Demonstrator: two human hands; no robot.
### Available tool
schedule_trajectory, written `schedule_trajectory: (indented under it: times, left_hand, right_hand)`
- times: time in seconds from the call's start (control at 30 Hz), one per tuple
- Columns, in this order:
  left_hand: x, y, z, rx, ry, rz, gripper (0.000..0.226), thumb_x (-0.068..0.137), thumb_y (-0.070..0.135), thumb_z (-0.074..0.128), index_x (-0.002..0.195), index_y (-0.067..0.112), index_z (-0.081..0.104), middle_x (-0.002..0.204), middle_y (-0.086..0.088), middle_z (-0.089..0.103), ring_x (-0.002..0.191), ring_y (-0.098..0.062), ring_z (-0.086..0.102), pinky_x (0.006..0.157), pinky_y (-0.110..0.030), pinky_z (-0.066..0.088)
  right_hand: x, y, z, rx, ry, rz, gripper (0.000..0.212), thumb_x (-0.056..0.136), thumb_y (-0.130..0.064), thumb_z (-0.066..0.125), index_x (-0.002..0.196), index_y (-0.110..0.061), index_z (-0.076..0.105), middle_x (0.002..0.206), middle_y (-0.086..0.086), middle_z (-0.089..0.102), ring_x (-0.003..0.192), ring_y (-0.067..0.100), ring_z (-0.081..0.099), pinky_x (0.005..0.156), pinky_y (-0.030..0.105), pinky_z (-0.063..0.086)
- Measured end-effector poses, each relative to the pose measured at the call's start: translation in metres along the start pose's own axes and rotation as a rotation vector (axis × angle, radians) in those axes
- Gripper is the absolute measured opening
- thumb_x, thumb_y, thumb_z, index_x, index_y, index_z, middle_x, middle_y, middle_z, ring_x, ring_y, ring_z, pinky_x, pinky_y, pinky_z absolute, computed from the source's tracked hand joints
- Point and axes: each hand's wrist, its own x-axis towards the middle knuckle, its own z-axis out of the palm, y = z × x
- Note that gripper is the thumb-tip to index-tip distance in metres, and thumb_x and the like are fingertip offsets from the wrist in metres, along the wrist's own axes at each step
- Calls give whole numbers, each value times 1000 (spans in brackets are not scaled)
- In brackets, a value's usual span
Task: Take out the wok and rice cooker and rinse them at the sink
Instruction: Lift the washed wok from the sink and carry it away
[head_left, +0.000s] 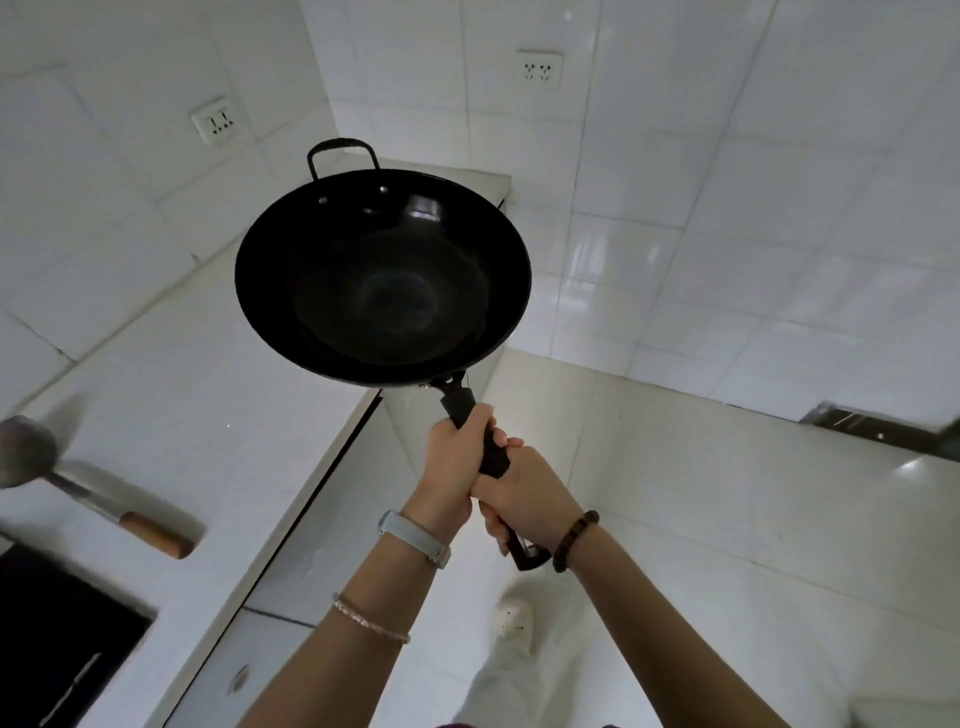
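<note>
A black wok (383, 278) with a small loop handle at its far rim hangs in the air over the end of the white counter (208, 395). It looks empty. Its long black handle points toward me. My left hand (454, 457) grips the handle nearer the bowl. My right hand (524, 493) grips it just behind, close to the handle's end. Neither a rice cooker nor a sink is in view.
A ladle (62, 478) with a wooden grip lies on the counter at the left, beside a black cooktop (57, 639). Two wall sockets (540, 70) sit on the white tiled walls. White cabinet fronts (332, 519) run below the counter. A dark floor-level opening (878, 431) is at right.
</note>
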Motion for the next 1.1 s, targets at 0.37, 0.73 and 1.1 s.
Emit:
schedule_trajectory:
  times: [0.37, 0.73, 1.1]
  left_hand:
    - [138, 69, 93, 84, -82, 25, 23, 92, 13, 53, 70, 9, 52, 53, -2, 53, 61, -20, 58, 62, -30, 53]
    - [248, 95, 198, 52, -46, 33, 21, 91, 12, 54, 70, 8, 53, 51, -1, 53, 60, -19, 57, 63, -29, 54]
    - [342, 127, 266, -81, 129, 59, 26, 92, 10, 52, 66, 11, 50, 49, 0, 52, 57, -18, 60, 69, -32, 54]
  right_hand:
    - [128, -57, -99, -31, 102, -23, 6, 83, -2, 52, 78, -1, 52, 47, 8, 51, 32, 16, 46, 38, 25, 48]
    - [234, -78, -216, -45, 41, -31, 8, 82, -3, 52, 75, -3, 50, 46, 9, 50, 33, 17, 45, 39, 25, 47]
    - [345, -107, -302, -154, -176, -57, 8, 83, -5, 53, 76, -2, 51, 44, 6, 50, 34, 19, 45, 39, 28, 48]
